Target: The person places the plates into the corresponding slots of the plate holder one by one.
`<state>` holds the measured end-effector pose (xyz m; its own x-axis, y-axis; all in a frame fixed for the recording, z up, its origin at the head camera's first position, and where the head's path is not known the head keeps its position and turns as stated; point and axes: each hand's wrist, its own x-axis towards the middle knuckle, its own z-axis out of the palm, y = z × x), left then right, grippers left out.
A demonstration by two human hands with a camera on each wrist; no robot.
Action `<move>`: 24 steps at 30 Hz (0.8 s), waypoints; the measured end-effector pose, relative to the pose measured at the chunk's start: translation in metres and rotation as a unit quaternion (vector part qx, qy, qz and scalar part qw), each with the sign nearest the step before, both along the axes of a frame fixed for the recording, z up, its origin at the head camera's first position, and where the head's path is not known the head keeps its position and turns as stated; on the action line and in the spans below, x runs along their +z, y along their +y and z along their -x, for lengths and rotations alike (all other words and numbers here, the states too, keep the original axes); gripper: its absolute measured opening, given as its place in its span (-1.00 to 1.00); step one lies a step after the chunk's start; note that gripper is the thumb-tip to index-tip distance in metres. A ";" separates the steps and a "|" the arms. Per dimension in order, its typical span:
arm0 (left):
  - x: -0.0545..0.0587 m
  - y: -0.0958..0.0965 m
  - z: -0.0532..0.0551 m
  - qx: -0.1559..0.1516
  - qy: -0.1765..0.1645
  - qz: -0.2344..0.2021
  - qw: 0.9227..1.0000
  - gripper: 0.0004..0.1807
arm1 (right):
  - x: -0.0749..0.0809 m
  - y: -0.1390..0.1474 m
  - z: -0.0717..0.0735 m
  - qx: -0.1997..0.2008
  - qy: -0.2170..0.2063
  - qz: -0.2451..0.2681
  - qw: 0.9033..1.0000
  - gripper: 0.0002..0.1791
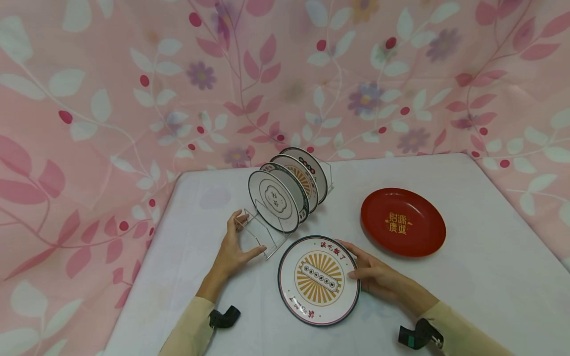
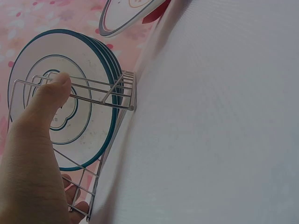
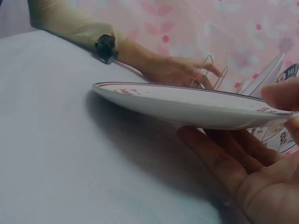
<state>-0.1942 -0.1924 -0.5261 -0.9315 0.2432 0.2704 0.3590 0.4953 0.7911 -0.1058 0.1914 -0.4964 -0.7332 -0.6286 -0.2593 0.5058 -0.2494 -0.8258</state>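
A white plate with a dark rim, an orange sunburst and red characters is held by my right hand at its right edge. The thumb lies on top and the fingers are underneath; in the right wrist view the plate is lifted over the cloth. My left hand grips the near end of a wire dish rack, thumb and fingers on its wires. Several plates stand upright in the rack, the front one a white plate with a dark rim and a central emblem.
To the right of the rack, a red oval plate with gold characters lies on the white tablecloth. A pink floral cloth hangs behind the table. Both wrists wear black camera mounts.
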 end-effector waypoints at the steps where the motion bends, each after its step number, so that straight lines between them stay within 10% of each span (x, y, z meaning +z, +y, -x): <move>1: 0.000 0.000 0.000 0.000 0.000 0.000 1.000 0.28 | 0.000 0.000 -0.001 0.001 -0.004 0.013 1.000 -0.16; 10: 0.000 0.000 0.000 -0.001 0.001 0.001 1.000 0.28 | -0.003 0.001 -0.005 0.027 0.015 0.074 0.997 -0.21; 24: 0.000 0.000 0.001 -0.001 0.002 0.002 1.000 0.28 | 0.016 0.014 0.002 -0.016 0.056 0.007 0.998 -0.18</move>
<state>-0.1949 -0.1923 -0.5260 -0.9303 0.2457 0.2725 0.3623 0.4981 0.7878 -0.1082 0.2058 -0.4806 -0.7772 -0.6070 -0.1662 0.4019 -0.2756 -0.8732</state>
